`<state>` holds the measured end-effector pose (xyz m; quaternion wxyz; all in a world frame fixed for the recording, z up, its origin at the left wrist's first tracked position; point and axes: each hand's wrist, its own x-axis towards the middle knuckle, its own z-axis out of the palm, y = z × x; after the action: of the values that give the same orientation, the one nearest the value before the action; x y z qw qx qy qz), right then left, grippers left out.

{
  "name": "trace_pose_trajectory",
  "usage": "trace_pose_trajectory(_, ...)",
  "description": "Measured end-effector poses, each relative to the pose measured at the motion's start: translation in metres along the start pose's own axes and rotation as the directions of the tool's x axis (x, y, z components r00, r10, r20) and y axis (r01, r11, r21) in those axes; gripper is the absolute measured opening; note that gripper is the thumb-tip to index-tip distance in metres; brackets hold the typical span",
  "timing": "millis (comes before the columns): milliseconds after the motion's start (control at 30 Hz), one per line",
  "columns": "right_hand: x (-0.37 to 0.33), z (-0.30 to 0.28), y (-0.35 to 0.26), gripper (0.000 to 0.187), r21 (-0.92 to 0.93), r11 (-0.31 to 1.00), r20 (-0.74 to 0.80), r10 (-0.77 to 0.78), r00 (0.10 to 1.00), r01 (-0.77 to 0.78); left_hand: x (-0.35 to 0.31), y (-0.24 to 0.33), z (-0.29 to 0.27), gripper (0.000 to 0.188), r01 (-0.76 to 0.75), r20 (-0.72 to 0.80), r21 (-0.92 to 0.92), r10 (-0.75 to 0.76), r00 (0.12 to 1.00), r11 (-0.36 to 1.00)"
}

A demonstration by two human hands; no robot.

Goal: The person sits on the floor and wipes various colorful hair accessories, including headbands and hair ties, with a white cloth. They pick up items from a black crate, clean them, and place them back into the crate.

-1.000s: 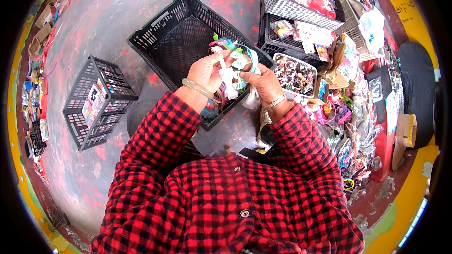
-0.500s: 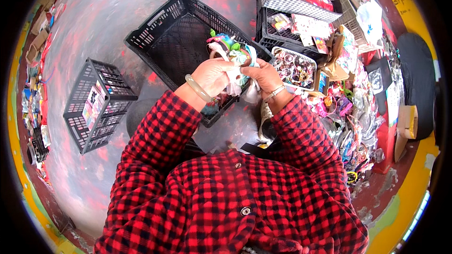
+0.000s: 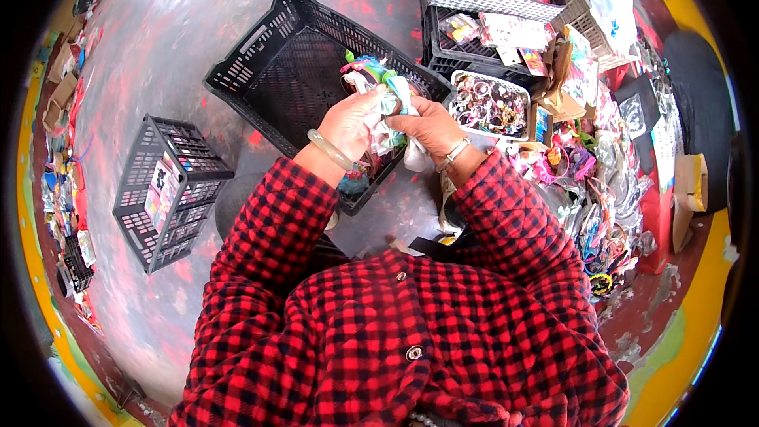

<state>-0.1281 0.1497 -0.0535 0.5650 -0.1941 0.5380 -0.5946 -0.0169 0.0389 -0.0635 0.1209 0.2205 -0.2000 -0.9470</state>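
Over the near right end of a large black plastic crate (image 3: 288, 75), both my hands are closed on a soft fabric band (image 3: 401, 93) in white and pale green. My left hand (image 3: 348, 124), with a pale bangle at the wrist, pinches it from the left. From the right, my right hand (image 3: 433, 130) grips it with bent fingers, and a white end hangs below. Colourful fabric pieces (image 3: 357, 71) lie in the crate just behind my left hand. My fingers partly cover the band, so its full shape is hidden.
A smaller black crate (image 3: 170, 190) holding packaged goods stands at the left. To the right are a white basket (image 3: 523, 88) of hair ties, stacked crates (image 3: 490, 4) of packets, and a heap of plastic-wrapped accessories (image 3: 601, 205). A cardboard box (image 3: 690, 182) is farther right.
My right hand has shifted a little left, closer to my left hand, and turned over the band. Both hands still hold it. The whole view has tilted slightly.
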Motion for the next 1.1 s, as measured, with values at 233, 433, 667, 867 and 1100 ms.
trace_pose_trajectory(233,-0.002,-0.009,-0.015,0.029,0.073,0.992,0.063,0.100,0.993,-0.104,0.003,0.011,-0.004,0.023,-0.070,-0.011,0.071,0.071,0.997,0.995)
trace_pose_trajectory(433,0.002,-0.023,-0.015,0.024,-0.184,0.982,0.053,0.051,0.997,-0.041,-0.002,0.011,0.002,0.023,0.035,0.087,0.165,-0.050,0.995,0.986)
trace_pose_trajectory(667,0.002,-0.016,-0.003,0.025,-0.209,0.978,0.094,0.010,0.996,0.010,0.005,0.007,-0.004,0.018,-0.054,-0.002,0.176,0.056,0.998,0.983)
trace_pose_trajectory(867,0.003,-0.022,0.000,0.025,-0.499,0.849,0.216,-0.071,0.974,0.173,0.002,0.009,-0.007,0.023,0.051,0.056,0.149,-0.060,0.997,0.988)
trace_pose_trajectory(1100,0.000,-0.020,-0.004,0.031,-0.526,0.838,0.219,-0.031,0.975,0.145,-0.001,0.005,0.007,0.026,0.105,0.152,0.083,-0.117,0.981,0.991)
